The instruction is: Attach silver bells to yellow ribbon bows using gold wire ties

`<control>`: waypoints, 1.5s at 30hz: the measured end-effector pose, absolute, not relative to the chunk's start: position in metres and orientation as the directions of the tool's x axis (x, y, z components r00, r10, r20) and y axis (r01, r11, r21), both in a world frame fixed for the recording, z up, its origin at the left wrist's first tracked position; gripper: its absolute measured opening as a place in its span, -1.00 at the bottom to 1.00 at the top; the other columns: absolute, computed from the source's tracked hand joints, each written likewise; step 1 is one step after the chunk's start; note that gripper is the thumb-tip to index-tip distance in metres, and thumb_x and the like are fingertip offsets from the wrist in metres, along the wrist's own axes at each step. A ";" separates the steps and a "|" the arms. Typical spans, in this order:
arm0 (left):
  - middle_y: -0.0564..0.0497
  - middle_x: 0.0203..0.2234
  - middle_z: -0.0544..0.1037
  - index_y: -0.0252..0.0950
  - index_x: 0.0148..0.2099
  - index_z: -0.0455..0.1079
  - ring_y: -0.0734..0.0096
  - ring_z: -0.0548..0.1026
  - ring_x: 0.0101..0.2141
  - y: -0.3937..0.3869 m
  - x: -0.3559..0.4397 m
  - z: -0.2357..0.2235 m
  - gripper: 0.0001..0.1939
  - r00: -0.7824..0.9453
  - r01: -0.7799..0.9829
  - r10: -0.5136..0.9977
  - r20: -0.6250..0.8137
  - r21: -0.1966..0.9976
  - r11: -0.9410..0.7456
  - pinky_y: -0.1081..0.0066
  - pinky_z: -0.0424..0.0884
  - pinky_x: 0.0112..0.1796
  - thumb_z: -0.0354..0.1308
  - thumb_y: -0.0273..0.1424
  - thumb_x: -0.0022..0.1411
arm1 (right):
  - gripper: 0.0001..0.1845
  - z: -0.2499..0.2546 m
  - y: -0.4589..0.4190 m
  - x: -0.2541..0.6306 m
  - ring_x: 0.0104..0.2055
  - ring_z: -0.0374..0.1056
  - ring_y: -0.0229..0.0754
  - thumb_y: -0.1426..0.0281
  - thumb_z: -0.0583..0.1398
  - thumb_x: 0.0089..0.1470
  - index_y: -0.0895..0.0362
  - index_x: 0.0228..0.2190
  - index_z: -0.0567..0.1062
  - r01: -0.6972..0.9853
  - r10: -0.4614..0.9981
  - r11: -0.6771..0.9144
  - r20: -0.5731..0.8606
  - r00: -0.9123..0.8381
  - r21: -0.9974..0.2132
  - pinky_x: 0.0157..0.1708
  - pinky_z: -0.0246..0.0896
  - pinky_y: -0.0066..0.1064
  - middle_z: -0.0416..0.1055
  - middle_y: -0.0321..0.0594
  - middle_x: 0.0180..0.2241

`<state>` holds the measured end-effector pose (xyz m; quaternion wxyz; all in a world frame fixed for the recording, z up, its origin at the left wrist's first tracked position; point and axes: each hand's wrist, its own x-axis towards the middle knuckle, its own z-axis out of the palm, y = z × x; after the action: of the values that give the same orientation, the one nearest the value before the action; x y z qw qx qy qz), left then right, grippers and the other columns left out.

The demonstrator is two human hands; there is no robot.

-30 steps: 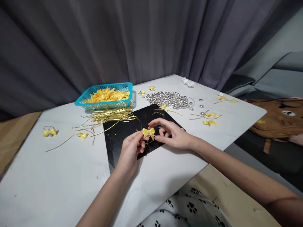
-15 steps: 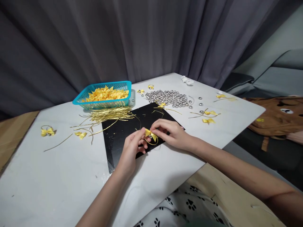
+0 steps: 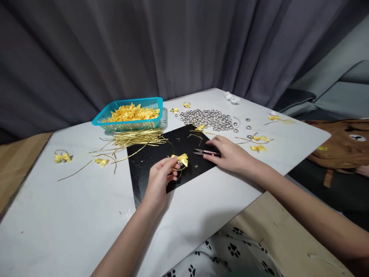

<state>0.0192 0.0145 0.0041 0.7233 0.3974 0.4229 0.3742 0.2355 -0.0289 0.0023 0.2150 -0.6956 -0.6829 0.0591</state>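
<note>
My left hand (image 3: 161,173) pinches a small yellow ribbon bow (image 3: 182,158) with a silver bead at its middle and a gold twist tie looping below it. The bow is held above a black mat (image 3: 152,165). To the right, my right hand (image 3: 230,154) has its thumb and fingers around a pair of thread snips (image 3: 199,152), low over the mat. The snips' two blades point left towards the bow and stand slightly apart. Part of their handle is hidden by the fingers.
A blue basket (image 3: 99,122) of yellow bows stands at the back left, with a pile of gold twist ties (image 3: 138,137) in front. Silver beads (image 3: 207,118) lie heaped behind the mat. Finished-looking bows (image 3: 62,157) and loose ties are scattered on the white table (image 3: 86,215).
My right hand has let go of the bow and moved right, closing on the thread snips, whose blades now show. My left hand still holds the bow.
</note>
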 end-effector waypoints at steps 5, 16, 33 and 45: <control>0.11 -0.63 0.40 -0.38 -0.51 0.39 0.68 0.25 -0.63 0.013 0.020 0.003 -0.73 0.353 -0.196 0.882 -0.313 0.897 0.397 0.62 0.17 -0.60 0.32 -0.27 -0.12 | -0.70 -0.008 -0.036 0.233 -0.11 0.28 0.02 0.24 0.13 0.12 0.19 -0.21 0.45 0.953 0.977 0.083 0.211 -0.021 -0.291 -0.17 0.24 -0.19 0.37 -0.02 -0.21; 0.11 -0.63 0.40 -0.39 -0.49 0.41 0.67 0.25 -0.62 0.012 0.021 0.003 -0.73 0.346 -0.198 0.883 -0.317 0.895 0.399 0.62 0.18 -0.58 0.33 -0.28 -0.14 | -0.82 -0.009 -0.033 0.220 -0.20 0.24 0.00 0.34 0.00 0.20 0.19 -0.29 0.32 0.964 0.982 0.052 0.191 -0.001 -0.261 -0.21 0.20 -0.19 0.32 0.00 -0.27; 0.17 -0.68 0.29 -0.35 -0.55 0.30 0.69 0.16 -0.64 0.012 0.021 0.002 -0.68 0.343 -0.234 0.895 -0.287 0.896 0.377 0.64 0.14 -0.60 0.33 -0.24 -0.12 | -0.76 0.005 -0.044 0.207 -0.33 0.31 -0.22 0.33 0.02 0.21 0.17 -0.11 0.26 0.742 0.908 0.384 0.370 -0.196 -0.549 -0.34 0.21 -0.41 0.39 -0.13 -0.30; 0.16 -0.69 0.29 -0.37 -0.56 0.35 0.68 0.15 -0.64 0.012 0.022 0.001 -0.68 0.338 -0.227 0.903 -0.264 0.908 0.351 0.61 0.09 -0.60 0.34 -0.24 -0.13 | -0.73 0.018 -0.048 0.199 -0.40 0.30 -0.21 0.27 0.02 0.22 0.22 -0.22 0.37 0.859 0.912 0.384 0.283 -0.296 -0.338 -0.40 0.19 -0.40 0.41 -0.13 -0.38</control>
<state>0.0218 0.0115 0.0014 0.7094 0.4073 0.4148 0.3985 0.1988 -0.0482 0.0176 0.2183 -0.5517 -0.8027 0.0607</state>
